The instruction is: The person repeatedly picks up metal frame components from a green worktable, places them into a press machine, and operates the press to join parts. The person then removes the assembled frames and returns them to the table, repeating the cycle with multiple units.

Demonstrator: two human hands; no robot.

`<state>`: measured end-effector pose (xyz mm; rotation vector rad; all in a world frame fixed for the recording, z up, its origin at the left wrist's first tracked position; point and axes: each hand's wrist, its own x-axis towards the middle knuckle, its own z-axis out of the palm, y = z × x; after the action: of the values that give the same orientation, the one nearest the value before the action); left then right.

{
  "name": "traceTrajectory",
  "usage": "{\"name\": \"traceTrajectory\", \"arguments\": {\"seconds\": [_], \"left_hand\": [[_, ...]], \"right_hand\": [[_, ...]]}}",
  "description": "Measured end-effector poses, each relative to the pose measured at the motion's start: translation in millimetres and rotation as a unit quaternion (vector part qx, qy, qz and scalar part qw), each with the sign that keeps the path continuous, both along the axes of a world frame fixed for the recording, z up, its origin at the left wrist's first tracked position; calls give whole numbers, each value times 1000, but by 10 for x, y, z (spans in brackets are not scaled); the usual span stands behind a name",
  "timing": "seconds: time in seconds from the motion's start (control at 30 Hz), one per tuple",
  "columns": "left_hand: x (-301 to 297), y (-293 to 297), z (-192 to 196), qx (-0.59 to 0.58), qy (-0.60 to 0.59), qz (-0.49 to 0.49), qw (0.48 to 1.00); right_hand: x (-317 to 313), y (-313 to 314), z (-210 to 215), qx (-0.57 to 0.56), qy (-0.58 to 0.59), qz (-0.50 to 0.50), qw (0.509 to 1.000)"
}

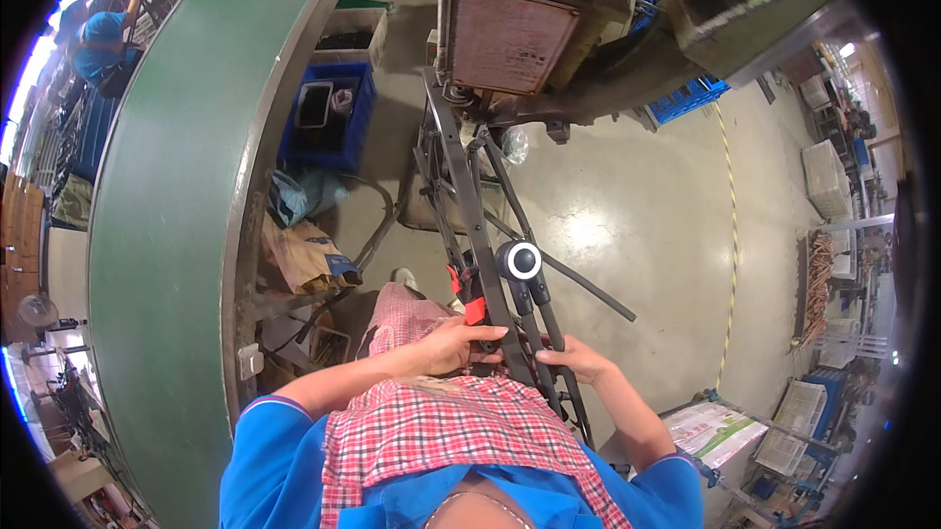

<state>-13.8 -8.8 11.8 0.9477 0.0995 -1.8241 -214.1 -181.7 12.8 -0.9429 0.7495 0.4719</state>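
A black folding frame (471, 220) of metal tubes slants across my lap and reaches forward to below the machine. On its right side sits a round black joint cap (524, 260) with a white ring. A red plastic piece (474, 311) shows on the frame just ahead of my left hand. My left hand (459, 345) grips the frame from the left, some of its fingers hidden behind the tubes. From the other side, my right hand (580, 359) closes on the frame's right tubes below the joint cap, its thumb and fingertips against them.
A heavy machine (515, 39) stands directly ahead. The long green-topped bench (186, 215) runs along my left. Beside it on the floor are a blue bin (321, 158) and a paper sack (306, 252). Another person (103, 34) is beyond the bench. A yellow-black floor line (733, 225) runs at right.
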Motion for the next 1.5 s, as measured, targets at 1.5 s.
{"name": "traceTrajectory", "arguments": {"seconds": [1.5], "left_hand": [[2892, -1937, -57, -444, -831, -252, 220]], "right_hand": [[-41, -82, 456, -108, 165, 41, 979]]}}
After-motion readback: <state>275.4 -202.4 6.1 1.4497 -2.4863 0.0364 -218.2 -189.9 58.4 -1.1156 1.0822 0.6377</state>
